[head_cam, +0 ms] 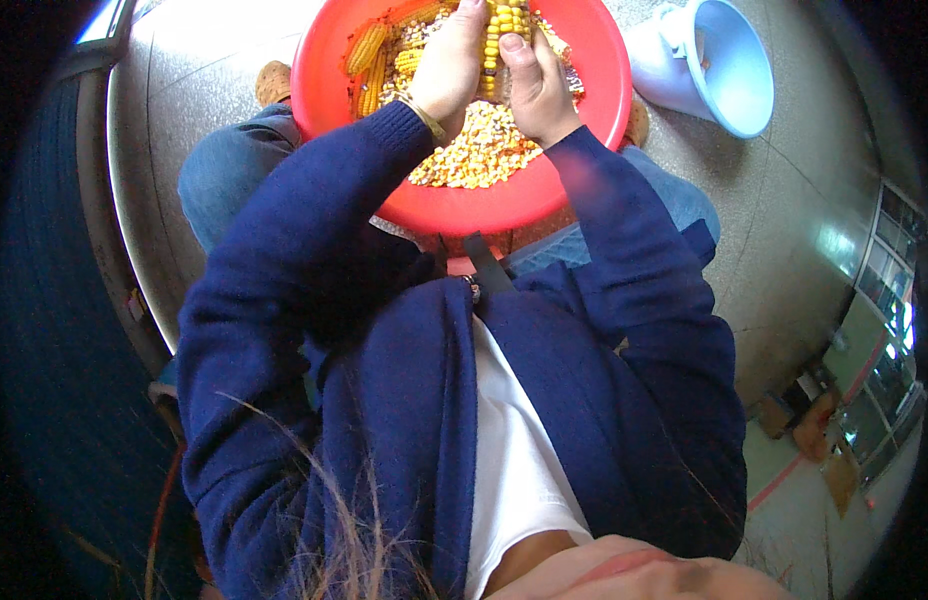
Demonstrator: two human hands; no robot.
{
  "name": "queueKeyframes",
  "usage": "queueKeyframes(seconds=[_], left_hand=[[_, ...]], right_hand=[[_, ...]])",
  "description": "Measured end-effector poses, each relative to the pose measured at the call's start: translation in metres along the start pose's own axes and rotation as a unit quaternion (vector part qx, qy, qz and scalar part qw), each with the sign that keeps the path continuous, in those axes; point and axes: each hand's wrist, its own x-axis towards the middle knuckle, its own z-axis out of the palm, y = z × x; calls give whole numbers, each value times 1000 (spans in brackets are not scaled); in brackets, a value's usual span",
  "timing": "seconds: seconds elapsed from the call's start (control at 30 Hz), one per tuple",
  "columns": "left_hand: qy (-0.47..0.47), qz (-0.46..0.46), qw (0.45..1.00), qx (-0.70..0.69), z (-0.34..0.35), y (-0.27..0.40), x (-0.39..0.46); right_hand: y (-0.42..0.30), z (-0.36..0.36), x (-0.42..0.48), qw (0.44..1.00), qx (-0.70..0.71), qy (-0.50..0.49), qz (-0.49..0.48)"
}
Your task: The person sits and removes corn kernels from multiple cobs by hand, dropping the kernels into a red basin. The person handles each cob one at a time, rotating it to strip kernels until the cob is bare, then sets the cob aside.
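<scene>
A red plastic basin (494,214) lies before me at the top of the view, between my knees. Over it, both hands grip a partly stripped yellow corn cob (501,37). My left hand (453,71) is on the cob's left side, its fingers partly hidden. From the right, my right hand (539,90) holds the cob, thumb pressed on the kernels. Loose corn kernels (479,154) cover the basin's bottom below the hands. Several whole cobs (370,86) rest at the basin's left, one beside orange-red netting (353,45).
A light blue plastic bucket (670,71) stands tilted in view on the speckled floor (741,195), right of the basin. A dark blue ribbed surface (51,262) runs along the left. Cardboard-like items (809,427) lie near windows at the far right.
</scene>
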Motion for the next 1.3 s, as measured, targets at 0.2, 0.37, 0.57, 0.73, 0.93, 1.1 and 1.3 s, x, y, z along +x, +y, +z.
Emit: queueKeyframes(seconds=[0.2, 0.37, 0.57, 0.73, 0.93, 1.1, 1.3], left_hand=[[-70, -71, 994, -41, -9, 4, 4], [-125, -158, 973, -110, -2, 19, -1], [-81, -27, 996, -37, -9, 3, 5], [-78, -116, 987, -74, -5, 11, 0], [73, 200, 931, 296, -6, -30, -3], [34, 99, 968, 228, -9, -17, -1], [24, -36, 994, 101, -17, -24, 6]], right_hand=[[16, -4, 7, 986, 138, -21, 93], [7, -26, 13, 992, 38, -86, 88], [3, -33, 17, 973, -219, -33, -66], [0, -28, 13, 966, -256, -6, -47], [-15, 21, 5, 963, 212, 115, 123], [8, 2, 5, 978, -135, 145, -64], [3, -6, 7, 969, -239, 45, 45]])
